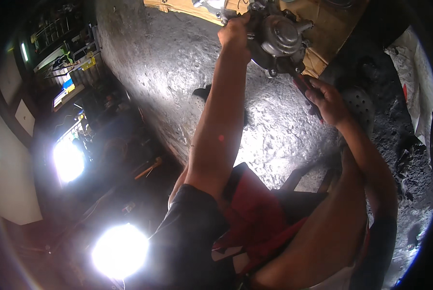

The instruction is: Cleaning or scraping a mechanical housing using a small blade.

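Note:
At the upper middle is a grey cast-metal engine cover [280, 36] with a round raised centre and bolt lugs round its rim. It is held over a sheet of cardboard [330, 36]. My left hand [234, 31] grips the cover's left edge, its fingers closed and partly hidden. To the lower right, my right hand [328, 99] is wrapped round a hand tool [302, 83] with a red-and-black handle. The tool's far end meets the cover's lower edge. Its tip is too dark to make out, so its exact kind is unclear.
The rough grey floor [163, 63] looks wet and shiny. A perforated clog [360, 104] stands beside my right hand. A white crumpled sheet [414, 72] lies at the far right. A glaring lamp [121, 251] is at lower left, and a yellow-handled tool [149, 168] lies at left.

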`<state>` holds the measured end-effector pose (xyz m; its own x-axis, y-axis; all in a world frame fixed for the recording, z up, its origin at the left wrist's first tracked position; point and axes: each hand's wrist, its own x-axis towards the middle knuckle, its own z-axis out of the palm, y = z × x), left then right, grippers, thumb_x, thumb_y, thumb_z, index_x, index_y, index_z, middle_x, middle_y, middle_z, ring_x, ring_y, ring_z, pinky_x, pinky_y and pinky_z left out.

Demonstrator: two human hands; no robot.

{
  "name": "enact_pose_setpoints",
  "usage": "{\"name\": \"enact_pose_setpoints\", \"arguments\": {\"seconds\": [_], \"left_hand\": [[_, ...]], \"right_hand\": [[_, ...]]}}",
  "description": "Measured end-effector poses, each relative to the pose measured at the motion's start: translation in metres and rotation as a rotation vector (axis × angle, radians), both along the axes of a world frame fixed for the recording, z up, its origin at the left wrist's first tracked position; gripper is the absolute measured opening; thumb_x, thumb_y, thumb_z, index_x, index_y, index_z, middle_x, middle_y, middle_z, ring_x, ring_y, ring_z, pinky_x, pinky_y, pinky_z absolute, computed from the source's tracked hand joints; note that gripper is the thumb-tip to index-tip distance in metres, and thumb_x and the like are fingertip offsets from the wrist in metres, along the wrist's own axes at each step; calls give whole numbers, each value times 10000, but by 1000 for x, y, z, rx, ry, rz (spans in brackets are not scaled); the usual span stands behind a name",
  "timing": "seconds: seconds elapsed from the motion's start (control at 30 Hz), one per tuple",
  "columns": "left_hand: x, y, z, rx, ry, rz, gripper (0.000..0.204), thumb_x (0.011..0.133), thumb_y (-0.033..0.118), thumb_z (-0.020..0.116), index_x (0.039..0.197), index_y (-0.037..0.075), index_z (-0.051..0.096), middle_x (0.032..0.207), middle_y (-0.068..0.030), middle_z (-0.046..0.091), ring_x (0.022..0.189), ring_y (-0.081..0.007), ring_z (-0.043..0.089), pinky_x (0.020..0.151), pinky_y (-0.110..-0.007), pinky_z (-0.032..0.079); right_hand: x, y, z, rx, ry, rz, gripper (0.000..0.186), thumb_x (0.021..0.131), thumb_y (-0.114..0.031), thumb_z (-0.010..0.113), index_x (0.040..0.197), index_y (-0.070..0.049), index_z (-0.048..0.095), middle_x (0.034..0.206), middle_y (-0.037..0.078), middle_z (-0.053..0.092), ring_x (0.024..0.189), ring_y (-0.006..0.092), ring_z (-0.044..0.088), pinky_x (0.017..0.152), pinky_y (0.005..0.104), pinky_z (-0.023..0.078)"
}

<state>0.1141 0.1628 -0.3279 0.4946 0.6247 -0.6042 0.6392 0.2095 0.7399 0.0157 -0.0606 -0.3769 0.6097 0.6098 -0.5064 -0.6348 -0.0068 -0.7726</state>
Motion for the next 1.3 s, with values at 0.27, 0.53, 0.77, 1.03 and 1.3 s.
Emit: {"name": "enact_pose_setpoints", "arguments": {"seconds": [0.27, 0.53, 0.77, 1.03, 1.3], "left_hand": [[1, 3, -5, 5, 34, 56, 433, 699, 173, 663, 1055, -47, 552, 1058, -133, 555, 943, -222, 517, 769, -343, 419], [-3, 9, -10, 28, 31, 61, 438, 690, 169, 674, 1045, -62, 559, 1027, -122, 577, 923, -218, 530, 773, -340, 419], [-4, 10, -14, 46, 0, 57, 452, 681, 159, 684, 1039, -85, 557, 1021, -126, 589, 893, -216, 543, 757, -324, 420], [-26, 15, -23, 29, -141, 61, 404, 696, 118, 663, 1041, -65, 564, 970, -111, 604, 846, -205, 562, 736, -333, 436], [-33, 14, -27, -107, -269, 53, 360, 716, 74, 641, 1039, -66, 564, 956, -101, 607, 820, -207, 584, 739, -322, 473]], "right_hand": [[-3, -3, -2, -176, -562, -53, 320, 834, -120, 542, 1120, 17, 509, 1031, 210, 577, 941, 303, 586, 792, 331, 452], [-2, 0, 2, -223, -482, -54, 320, 832, -97, 538, 1130, 16, 511, 1050, 211, 572, 995, 308, 562, 826, 319, 448], [5, -4, 8, -276, -424, -3, 327, 817, -107, 554, 1116, 22, 522, 1032, 216, 576, 981, 308, 568, 817, 321, 450], [3, -7, 5, -290, -542, 161, 330, 804, -135, 565, 1112, -21, 533, 900, 207, 603, 864, 342, 590, 736, 377, 454], [7, -5, 14, -338, -459, 259, 314, 811, -144, 559, 1111, -52, 540, 883, 209, 596, 845, 346, 588, 719, 385, 455]]}}
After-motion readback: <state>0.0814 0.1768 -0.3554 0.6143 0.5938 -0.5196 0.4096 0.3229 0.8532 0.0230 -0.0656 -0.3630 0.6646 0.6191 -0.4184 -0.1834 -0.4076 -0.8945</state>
